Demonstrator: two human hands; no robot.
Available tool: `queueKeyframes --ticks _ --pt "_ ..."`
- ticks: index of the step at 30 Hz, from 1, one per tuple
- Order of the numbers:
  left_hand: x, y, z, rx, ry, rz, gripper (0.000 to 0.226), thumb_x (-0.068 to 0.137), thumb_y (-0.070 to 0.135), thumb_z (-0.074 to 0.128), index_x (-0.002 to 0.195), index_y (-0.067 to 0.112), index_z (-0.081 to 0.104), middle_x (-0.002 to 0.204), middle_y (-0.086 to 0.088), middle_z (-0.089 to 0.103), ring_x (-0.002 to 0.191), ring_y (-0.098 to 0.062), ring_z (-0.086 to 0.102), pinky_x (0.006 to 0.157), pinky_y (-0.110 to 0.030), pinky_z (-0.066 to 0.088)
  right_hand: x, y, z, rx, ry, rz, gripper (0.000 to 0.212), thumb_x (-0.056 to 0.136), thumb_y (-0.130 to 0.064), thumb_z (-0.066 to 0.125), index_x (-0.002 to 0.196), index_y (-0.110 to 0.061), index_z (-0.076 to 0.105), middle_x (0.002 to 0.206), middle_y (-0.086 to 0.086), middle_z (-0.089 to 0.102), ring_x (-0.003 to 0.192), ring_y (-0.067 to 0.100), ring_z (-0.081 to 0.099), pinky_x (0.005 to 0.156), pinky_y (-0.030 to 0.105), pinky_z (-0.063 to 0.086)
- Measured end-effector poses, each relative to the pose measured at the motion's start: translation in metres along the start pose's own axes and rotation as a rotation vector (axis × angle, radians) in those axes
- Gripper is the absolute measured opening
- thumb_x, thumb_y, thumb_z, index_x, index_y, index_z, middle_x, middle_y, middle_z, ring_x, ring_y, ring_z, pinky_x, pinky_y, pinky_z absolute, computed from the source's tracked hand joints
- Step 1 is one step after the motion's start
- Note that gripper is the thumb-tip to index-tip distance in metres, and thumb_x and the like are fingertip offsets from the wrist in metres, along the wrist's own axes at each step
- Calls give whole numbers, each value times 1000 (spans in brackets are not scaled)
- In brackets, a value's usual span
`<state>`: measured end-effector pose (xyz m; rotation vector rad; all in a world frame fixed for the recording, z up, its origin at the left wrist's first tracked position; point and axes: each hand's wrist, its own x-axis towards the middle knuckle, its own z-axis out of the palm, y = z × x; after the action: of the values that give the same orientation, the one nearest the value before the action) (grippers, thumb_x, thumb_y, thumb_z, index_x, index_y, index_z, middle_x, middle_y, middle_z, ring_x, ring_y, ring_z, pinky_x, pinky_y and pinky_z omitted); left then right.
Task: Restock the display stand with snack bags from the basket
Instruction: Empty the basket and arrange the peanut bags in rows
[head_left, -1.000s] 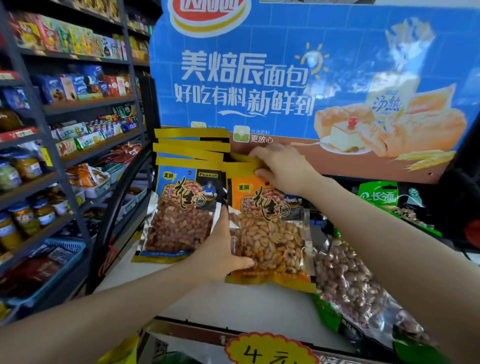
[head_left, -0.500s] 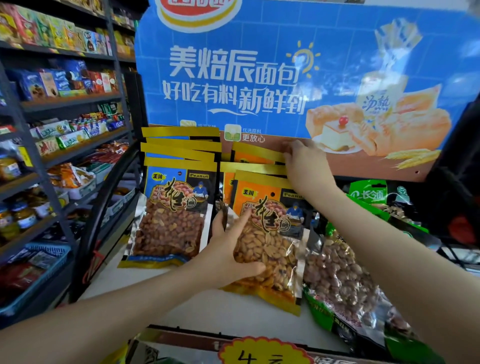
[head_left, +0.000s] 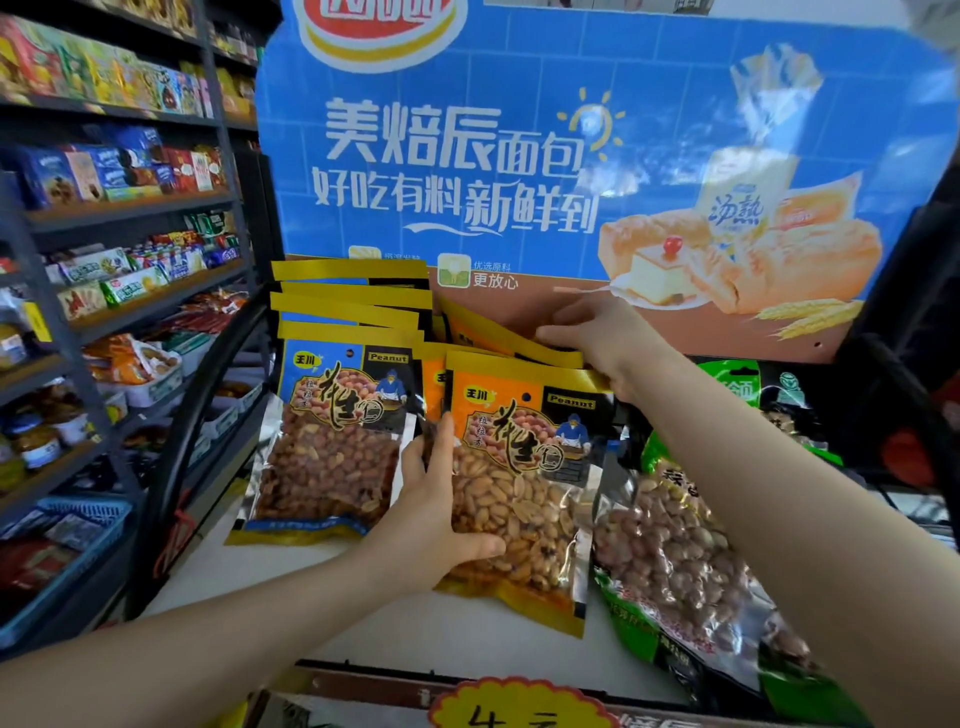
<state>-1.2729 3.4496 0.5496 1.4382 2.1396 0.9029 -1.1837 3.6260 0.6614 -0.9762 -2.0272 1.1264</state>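
The left hand (head_left: 441, 525) is holding the front orange peanut bag (head_left: 519, 493) by its left side. The thumb is lying across the front of the bag, low down over the nuts, and the fingers (head_left: 415, 462) are curling round the bag's left edge, so most of the bag is sitting to the right of them. The bag is standing up on the white shelf of the display stand (head_left: 467, 639), tipped a little, with its gold bottom corner hanging below the thumb.

The right hand (head_left: 602, 338) is reaching higher up, behind that bag. Its fingers are close together and bent down onto the gold top edges of the back orange bags (head_left: 498, 338), which are leaning just under the fingertips. I cannot tell if the fingers are pinching a bag or only pressing on the tops.

Just left of the left hand's fingers, a row of blue peanut bags (head_left: 332, 441) is standing one behind another. The front blue bag is almost touching the knuckles.

To the right of the orange bag, under the right arm, green peanut bags (head_left: 675, 561) are lying in a sloping pile.

Behind the right hand's fingers, the big blue bread sign (head_left: 519, 156) is standing up. Far to the left, store shelves (head_left: 114, 208) are holding many snacks.
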Motion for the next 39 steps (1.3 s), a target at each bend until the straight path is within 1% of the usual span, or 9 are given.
queueKeyframes --ticks 4,7,10,17,20,22,26,33,39 --pt "-1 1 0 26 6 8 120 75 33 74 137 39 -28 153 2 -19 138 -17 24 108 -30 27 -2 -14 -6 -266 -83 -200 22 80 -18 69 96 -4 72 125 7 60 119 19 50 91 29 38" --pt "-3 3 -1 43 5 26 119 76 33 73 134 42 -31 152 2 -23 139 -16 23 111 -31 23 3 -20 -17 -442 -86 -291 18 84 -17 65 90 -1 72 100 9 67 95 16 55 80 26 42" --pt "0 9 -2 96 23 108 117 76 33 72 123 47 -33 151 6 -28 141 -16 18 113 -32 19 14 -20 -35 -542 134 -379 24 90 -17 56 89 5 66 92 21 67 79 27 57 67 34 42" --pt "25 18 -3 92 98 146 121 76 28 73 132 35 -34 151 6 -24 143 -18 9 114 -33 12 15 -5 -49 -660 286 -392 18 89 -19 56 98 -7 65 96 17 66 94 35 61 69 31 39" --pt "21 16 -3 108 99 137 116 79 27 70 132 36 -33 152 5 -24 143 -16 3 114 -32 12 -2 -6 -37 -748 409 -653 25 87 -17 58 110 -9 64 116 15 60 110 37 52 85 43 45" --pt "18 15 -4 95 99 118 115 79 25 70 139 31 -28 153 6 -20 142 -13 2 114 -31 12 -9 -10 -26 -679 243 -806 23 88 -12 55 108 -7 65 113 15 61 106 36 56 87 45 49" --pt "16 8 -8 -27 41 55 121 76 23 74 139 31 -29 157 6 -8 142 -13 12 113 -29 17 1 -17 -9 -751 -44 -632 29 97 -15 41 117 -4 58 119 19 62 110 35 56 91 38 44" --pt "15 5 -8 -43 13 -17 120 77 25 73 138 34 -30 157 3 10 137 -19 30 111 -33 27 12 -30 6 -807 -90 -476 29 93 -31 50 103 -9 67 95 13 66 88 29 59 70 32 45" --pt "20 11 -16 24 27 35 119 76 23 75 141 35 -24 157 8 2 131 -21 40 106 -33 37 19 -39 29 -863 78 -564 20 93 -22 48 99 -17 67 104 10 64 96 32 59 66 34 46"
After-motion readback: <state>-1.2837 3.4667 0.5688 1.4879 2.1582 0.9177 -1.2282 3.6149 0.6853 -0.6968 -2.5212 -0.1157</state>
